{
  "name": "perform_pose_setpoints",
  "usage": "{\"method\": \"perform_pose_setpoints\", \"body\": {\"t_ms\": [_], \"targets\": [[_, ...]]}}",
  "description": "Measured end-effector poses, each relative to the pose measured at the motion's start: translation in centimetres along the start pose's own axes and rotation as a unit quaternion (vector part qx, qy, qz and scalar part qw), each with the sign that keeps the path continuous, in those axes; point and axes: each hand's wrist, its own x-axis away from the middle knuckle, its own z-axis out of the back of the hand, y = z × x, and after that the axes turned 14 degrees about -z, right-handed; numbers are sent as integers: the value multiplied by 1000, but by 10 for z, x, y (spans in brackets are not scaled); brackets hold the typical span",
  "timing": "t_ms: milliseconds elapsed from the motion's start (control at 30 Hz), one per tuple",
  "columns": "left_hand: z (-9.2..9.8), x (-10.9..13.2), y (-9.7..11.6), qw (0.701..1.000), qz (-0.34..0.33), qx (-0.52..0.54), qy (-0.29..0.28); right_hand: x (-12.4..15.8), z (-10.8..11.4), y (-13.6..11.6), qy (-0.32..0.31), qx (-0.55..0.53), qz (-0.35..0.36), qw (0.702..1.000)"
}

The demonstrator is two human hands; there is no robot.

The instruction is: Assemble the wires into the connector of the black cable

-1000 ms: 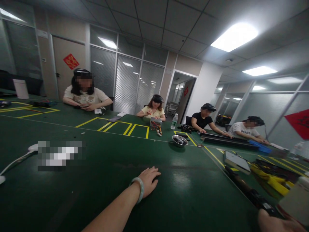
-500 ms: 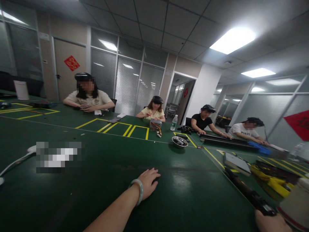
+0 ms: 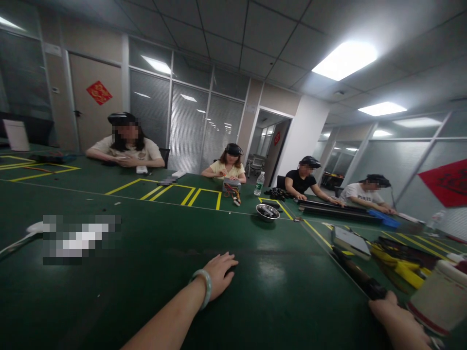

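Note:
My left hand (image 3: 218, 276), with a pale green bangle at its wrist, lies palm down on the green tabletop (image 3: 153, 272). Its fingers are stretched and it holds nothing. At the right, my right hand (image 3: 394, 313) is closed around the near end of a long dark rod-shaped tool (image 3: 355, 273) with a brownish middle section. The hand hides that end, so its exact kind cannot be made out. Just right of the hand stands a cream container (image 3: 441, 296) with a red band.
A metal bowl (image 3: 268, 212) of dark parts lies ahead, near a water bottle (image 3: 259, 183). Past the tool are a silver box (image 3: 350, 241) and a yellow-and-black bundle (image 3: 401, 267). A white cable (image 3: 18, 243) lies left. Several people sit opposite.
My right hand has moved forward and now covers the near end of the dark tool, which showed before. The view has turned slightly right. My left hand stays resting on the table.

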Motion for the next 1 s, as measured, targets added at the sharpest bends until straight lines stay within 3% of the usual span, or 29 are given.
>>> {"method": "perform_pose_setpoints", "body": {"t_ms": [67,133,267,433,633,800,1000], "targets": [[0,0,0,1000,3,3,-2,6,-8,-6,1,15,-117,993],[-1,-1,0,1000,4,7,-3,16,-18,-10,12,10,-184,983],[-2,-3,-2,1000,10,15,-10,32,-27,-10,22,-30,-177,983],[-3,-4,-4,999,23,24,-19,35,-21,-7,44,-50,-171,983],[-4,-3,-6,999,26,22,-18,35,-19,-5,22,-41,-178,983],[-6,-4,-8,1000,22,16,-11,45,-11,-4,10,-46,-126,991],[-10,-6,-12,1000,10,7,9,74,-9,-13,-36,-31,33,998]]}}
